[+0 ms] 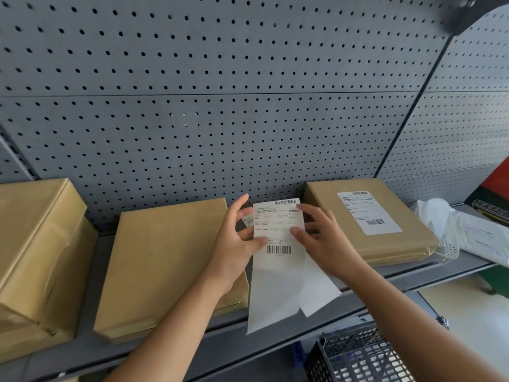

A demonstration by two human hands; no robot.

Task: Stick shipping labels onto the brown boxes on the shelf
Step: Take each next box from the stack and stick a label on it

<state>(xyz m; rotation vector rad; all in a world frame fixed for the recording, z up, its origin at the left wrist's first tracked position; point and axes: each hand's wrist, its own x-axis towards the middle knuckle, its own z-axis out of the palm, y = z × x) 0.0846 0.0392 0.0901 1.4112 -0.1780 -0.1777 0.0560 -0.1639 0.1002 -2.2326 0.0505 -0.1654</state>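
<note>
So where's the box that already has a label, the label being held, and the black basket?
labelled box (pixel 413 235): head view, bare brown top right of its sticker.
held label (pixel 278 232): head view, printed middle between the thumbs.
black basket (pixel 355 354): head view, mesh wall below the shelf.

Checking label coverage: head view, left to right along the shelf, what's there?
Tall unlabelled brown paper-wrapped box → flat unlabelled brown box → left hand → white printed shipping label strip → right hand → flat brown box already labelled → white plastic mailer bags.
</note>
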